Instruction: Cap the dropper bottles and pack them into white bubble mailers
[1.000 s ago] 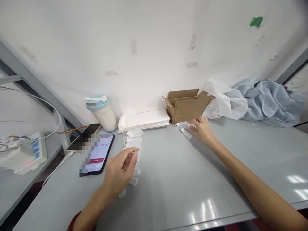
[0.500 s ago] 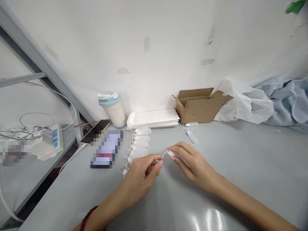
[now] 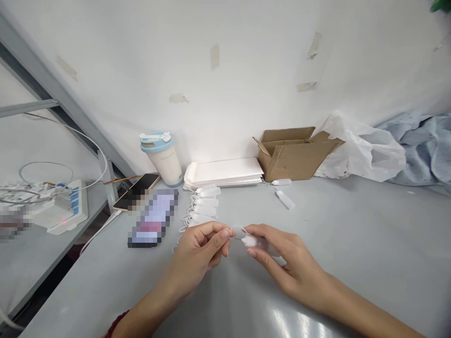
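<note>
In my right hand (image 3: 285, 256) is a small translucent dropper bottle (image 3: 260, 243), its white nozzle pointing left, gripped between thumb and fingers. My left hand (image 3: 204, 249) pinches a thin white cord (image 3: 237, 227) that arches over to the bottle's neck end; whether it is fastened there I cannot tell. Beyond my left hand, a column of similar bottles (image 3: 206, 203) with looped cords lies on the grey table, its nearest part hidden by that hand. Two more small bottles (image 3: 284, 199) rest in front of the cardboard box.
At the back stand a blue-lidded cup (image 3: 165, 162), a stack of white flat packs (image 3: 225, 172) and an open cardboard box (image 3: 296, 159). A plastic bag (image 3: 366, 152) and blue cloth (image 3: 428, 150) lie right. Two phones, one a dark phone (image 3: 137, 191), and a power strip (image 3: 70, 211) are left.
My right hand has turned and come slightly lower, so more of the bottle shows. The left hand has shifted a little left with the cord, and the view has moved slightly.
</note>
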The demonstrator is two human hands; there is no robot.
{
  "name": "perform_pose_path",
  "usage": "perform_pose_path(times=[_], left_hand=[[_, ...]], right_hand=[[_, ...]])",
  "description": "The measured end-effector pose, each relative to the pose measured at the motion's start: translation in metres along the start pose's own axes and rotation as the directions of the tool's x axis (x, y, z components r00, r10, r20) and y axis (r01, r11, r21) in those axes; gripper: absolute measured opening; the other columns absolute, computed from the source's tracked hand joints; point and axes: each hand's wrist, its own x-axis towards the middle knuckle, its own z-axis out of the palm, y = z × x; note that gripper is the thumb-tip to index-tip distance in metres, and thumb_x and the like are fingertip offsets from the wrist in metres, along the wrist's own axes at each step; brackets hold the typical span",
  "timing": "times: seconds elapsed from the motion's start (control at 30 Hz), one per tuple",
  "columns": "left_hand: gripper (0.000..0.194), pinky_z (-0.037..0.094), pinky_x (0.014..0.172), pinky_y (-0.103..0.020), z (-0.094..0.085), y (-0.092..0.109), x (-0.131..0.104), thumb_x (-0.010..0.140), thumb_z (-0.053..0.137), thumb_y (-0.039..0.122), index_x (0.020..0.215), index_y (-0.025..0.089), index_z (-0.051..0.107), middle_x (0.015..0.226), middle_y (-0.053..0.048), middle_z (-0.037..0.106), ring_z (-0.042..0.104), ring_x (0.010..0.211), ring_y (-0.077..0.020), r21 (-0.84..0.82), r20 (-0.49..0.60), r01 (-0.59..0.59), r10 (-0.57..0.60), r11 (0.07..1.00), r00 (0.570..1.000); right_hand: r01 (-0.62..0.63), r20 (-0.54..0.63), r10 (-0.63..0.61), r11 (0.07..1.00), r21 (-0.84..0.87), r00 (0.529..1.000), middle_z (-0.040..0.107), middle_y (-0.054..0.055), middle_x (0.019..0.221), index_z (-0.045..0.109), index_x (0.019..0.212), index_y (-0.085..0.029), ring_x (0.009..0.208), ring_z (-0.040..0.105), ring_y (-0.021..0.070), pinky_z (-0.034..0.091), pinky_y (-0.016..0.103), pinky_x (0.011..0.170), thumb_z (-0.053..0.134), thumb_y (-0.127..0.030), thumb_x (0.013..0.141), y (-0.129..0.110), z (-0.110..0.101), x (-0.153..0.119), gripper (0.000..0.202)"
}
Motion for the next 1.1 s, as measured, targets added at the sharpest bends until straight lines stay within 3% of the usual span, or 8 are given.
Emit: perform_pose_path(times=[0.17,0.53,0.73,0.9,1.1], left_hand=[[0.027,0.014,0.040,-0.020,0.003,0.000,-0.001,0.082,0.059,0.040,0.076,0.014,0.063,0.055,0.006,0.047,0.023,0.039,-0.0014,-0.100,0.069,0.061,-0.054,0.993,0.996],[0.031,0.012,0.041,-0.021,0.002,-0.002,-0.001,0.081,0.059,0.045,0.072,0.014,0.060,0.053,0.007,0.044,0.021,0.041,-0.0027,-0.131,0.071,0.087,-0.078,0.988,0.994],[0.033,0.018,0.042,-0.020,0.003,-0.006,-0.002,0.084,0.055,0.044,0.068,0.016,0.054,0.053,0.007,0.042,0.025,0.043,-0.0049,0.042,0.034,0.036,-0.038,0.998,0.999],[0.030,0.025,0.047,-0.020,0.012,-0.010,-0.007,0.086,0.050,0.038,0.065,0.017,0.054,0.052,0.006,0.042,0.032,0.048,-0.0076,0.310,-0.104,-0.101,0.140,0.945,0.985],[0.030,0.027,0.046,-0.020,0.017,-0.015,-0.010,0.087,0.048,0.034,0.062,0.017,0.052,0.049,0.006,0.042,0.034,0.046,-0.0075,0.330,-0.048,-0.154,0.179,0.931,0.983]], right_hand=[[-0.048,0.012,0.048,0.999,0.004,0.999,0.065,0.003,0.085,0.050,0.115,-0.023,0.067,0.060,0.0144,0.051,0.025,0.061,0.049,-0.019,0.089,-0.001,0.000,0.000,0.026],[-0.008,0.051,0.007,1.000,0.023,0.999,0.066,-0.001,0.085,0.050,0.116,-0.031,0.070,0.062,0.0152,0.051,0.025,0.061,0.049,-0.016,0.088,-0.003,0.001,0.002,0.032],[-0.044,0.095,0.045,0.999,-0.016,0.994,0.066,0.001,0.087,0.051,0.114,-0.026,0.073,0.060,0.0153,0.049,0.027,0.064,0.047,-0.017,0.089,-0.003,0.001,0.002,0.027],[-0.028,0.112,0.028,1.000,0.001,0.993,0.065,0.003,0.088,0.051,0.111,-0.023,0.077,0.060,0.0158,0.049,0.028,0.067,0.043,-0.015,0.090,-0.003,0.004,0.003,0.024],[0.021,0.115,-0.021,1.000,0.007,0.993,0.062,0.002,0.082,0.051,0.109,-0.024,0.072,0.059,0.0154,0.048,0.027,0.064,0.042,-0.014,0.090,0.001,0.010,-0.002,0.023]])
